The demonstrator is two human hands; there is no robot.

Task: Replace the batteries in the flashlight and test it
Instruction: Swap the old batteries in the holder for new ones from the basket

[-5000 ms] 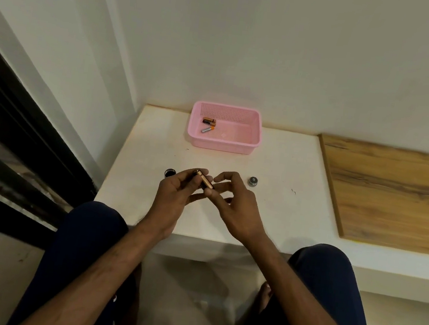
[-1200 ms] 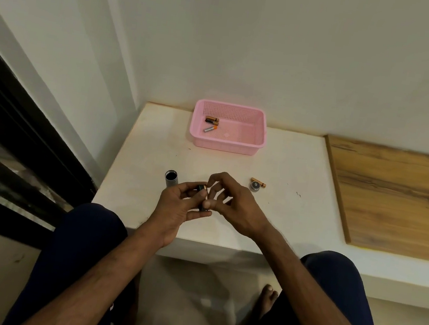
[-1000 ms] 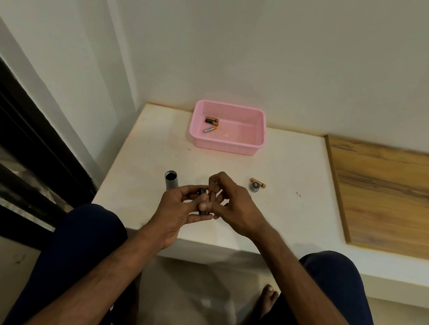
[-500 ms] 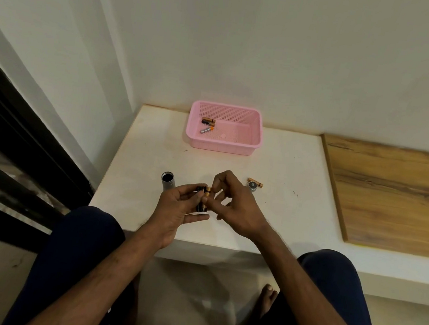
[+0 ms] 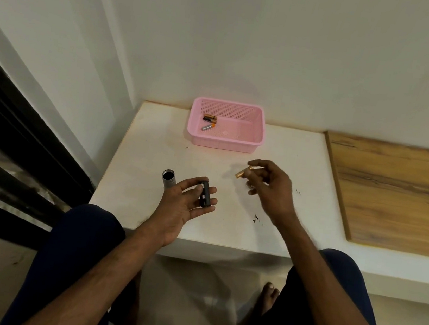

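White worktop point(image 5: 157, 133) against the wall, wood panel point(image 5: 395, 191) along its right side. Pink basket point(image 5: 258, 141) near the back edge, a little left of the middle; inside, in its left part, two batteries point(image 5: 209, 122), one dark with an orange end, one grey with an orange end. Left hand point(image 5: 184, 207) over the front edge, palm up, fingers loosely curled around a dark battery holder point(image 5: 205, 194), thumb on its near side, holder standing almost upright between the fingertips. Right hand point(image 5: 270, 188) over the middle of the worktop, well apart from the left hand, fingers half bent, thumb and forefinger pinching a gold battery point(image 5: 241, 172) that points left and a little down; blurred, so not possible to tell if touching the worktop. Flashlight tube point(image 5: 168, 179) just left of the left hand, near the front-left part of the worktop, open dark end turned up. Small dark specks point(image 5: 256, 219) near the front edge, under the right forearm.
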